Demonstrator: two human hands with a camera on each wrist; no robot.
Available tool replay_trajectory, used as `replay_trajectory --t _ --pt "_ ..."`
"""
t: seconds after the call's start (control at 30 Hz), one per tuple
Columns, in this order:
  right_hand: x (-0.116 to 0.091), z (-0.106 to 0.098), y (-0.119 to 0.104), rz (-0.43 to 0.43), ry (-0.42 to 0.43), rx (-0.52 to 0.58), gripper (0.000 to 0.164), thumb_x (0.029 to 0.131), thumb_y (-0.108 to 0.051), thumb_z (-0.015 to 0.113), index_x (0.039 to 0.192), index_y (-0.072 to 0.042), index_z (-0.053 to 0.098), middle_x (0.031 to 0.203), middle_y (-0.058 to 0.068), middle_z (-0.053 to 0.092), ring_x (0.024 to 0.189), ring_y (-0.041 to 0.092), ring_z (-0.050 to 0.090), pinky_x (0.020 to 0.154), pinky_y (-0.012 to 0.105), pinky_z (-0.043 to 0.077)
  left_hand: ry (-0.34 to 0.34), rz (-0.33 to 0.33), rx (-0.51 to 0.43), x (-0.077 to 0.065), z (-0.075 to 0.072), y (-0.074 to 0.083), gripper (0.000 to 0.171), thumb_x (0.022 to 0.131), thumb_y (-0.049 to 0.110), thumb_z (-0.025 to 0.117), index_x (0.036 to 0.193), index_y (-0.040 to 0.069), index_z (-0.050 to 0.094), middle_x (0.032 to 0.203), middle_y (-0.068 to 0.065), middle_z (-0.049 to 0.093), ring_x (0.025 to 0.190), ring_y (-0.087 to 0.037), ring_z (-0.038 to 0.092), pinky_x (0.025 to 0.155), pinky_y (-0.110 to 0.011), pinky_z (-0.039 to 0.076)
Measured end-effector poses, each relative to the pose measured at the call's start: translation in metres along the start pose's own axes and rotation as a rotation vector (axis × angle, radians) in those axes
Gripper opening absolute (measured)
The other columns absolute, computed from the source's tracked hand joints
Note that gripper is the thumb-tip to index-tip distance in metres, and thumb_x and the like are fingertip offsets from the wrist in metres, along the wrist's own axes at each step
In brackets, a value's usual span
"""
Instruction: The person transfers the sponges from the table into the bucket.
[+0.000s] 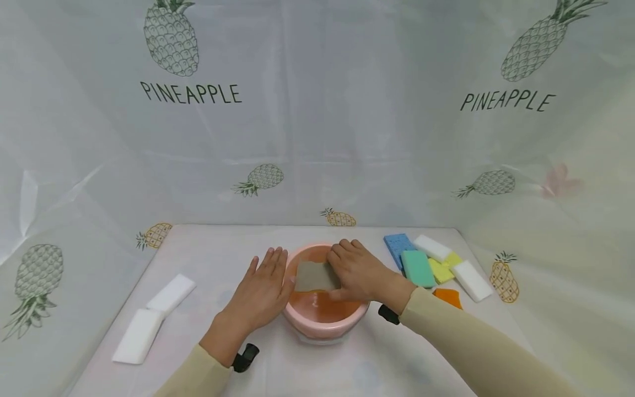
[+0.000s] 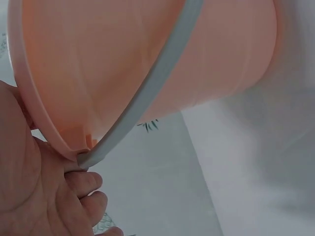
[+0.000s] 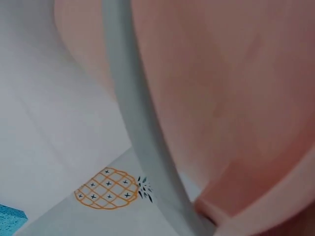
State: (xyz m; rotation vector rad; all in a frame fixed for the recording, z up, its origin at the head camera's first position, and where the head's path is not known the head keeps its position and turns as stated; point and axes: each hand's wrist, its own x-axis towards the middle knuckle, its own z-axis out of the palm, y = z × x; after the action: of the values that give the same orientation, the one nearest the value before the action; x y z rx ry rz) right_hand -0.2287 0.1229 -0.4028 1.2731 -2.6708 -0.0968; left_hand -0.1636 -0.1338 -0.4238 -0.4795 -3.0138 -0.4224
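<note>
A pink bucket (image 1: 322,329) with a grey handle (image 2: 147,93) stands at the middle of the table. My right hand (image 1: 358,271) reaches over its right rim and grips the right end of a grey-brown sponge (image 1: 315,276), which lies level across the bucket's mouth. An orange sponge edge (image 1: 317,290) shows just below it inside. On the left rim rests my left hand (image 1: 265,289), its fingers extended along the outside, beside the handle's joint in the left wrist view. The right wrist view shows bucket and handle but not the fingers.
On the right lie a blue sponge (image 1: 398,247), a green one (image 1: 418,268), yellow pieces (image 1: 440,270), an orange piece (image 1: 448,298) and white blocks (image 1: 471,280). Two white blocks (image 1: 139,336) lie at left. A pineapple-printed sheet (image 1: 317,121) hangs behind the table.
</note>
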Motion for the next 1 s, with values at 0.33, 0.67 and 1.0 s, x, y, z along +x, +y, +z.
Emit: replay_trajectory --t 0.33,0.67,1.0 --pt "0.008 0.004 -0.002 -0.057 -0.079 -0.097 0.069 0.089 -0.072 0.068 0.126 -0.014 0.063 0.118 0.0 0.066 0.103 0.018 0.051 0.087 0.034 0.041 0.002 -0.006 0.008 0.002 -0.002 0.003 0.07 0.113 0.045 0.04 0.164 -0.002 0.03 0.172 -0.02 0.029 0.162 -0.037 0.022 0.13 -0.063 0.018" --pt "0.009 0.005 -0.005 -0.06 -0.113 -0.165 0.074 0.088 -0.075 0.067 0.128 -0.012 0.064 0.122 0.002 0.067 0.108 0.02 0.054 0.087 0.034 0.04 0.005 -0.004 0.007 0.004 0.001 0.004 0.068 0.113 0.042 0.04 0.164 -0.002 0.03 0.172 -0.02 0.029 0.162 -0.037 0.022 0.13 -0.061 0.019" --pt "0.012 0.007 -0.01 -0.044 -0.181 -0.202 0.079 0.086 -0.077 0.068 0.131 -0.012 0.068 0.125 0.003 0.069 0.112 0.021 0.055 0.092 0.034 0.045 0.014 0.0 0.018 0.003 0.002 0.003 0.068 0.113 0.042 0.04 0.164 -0.003 0.03 0.171 -0.02 0.031 0.161 -0.037 0.024 0.13 -0.06 0.02"
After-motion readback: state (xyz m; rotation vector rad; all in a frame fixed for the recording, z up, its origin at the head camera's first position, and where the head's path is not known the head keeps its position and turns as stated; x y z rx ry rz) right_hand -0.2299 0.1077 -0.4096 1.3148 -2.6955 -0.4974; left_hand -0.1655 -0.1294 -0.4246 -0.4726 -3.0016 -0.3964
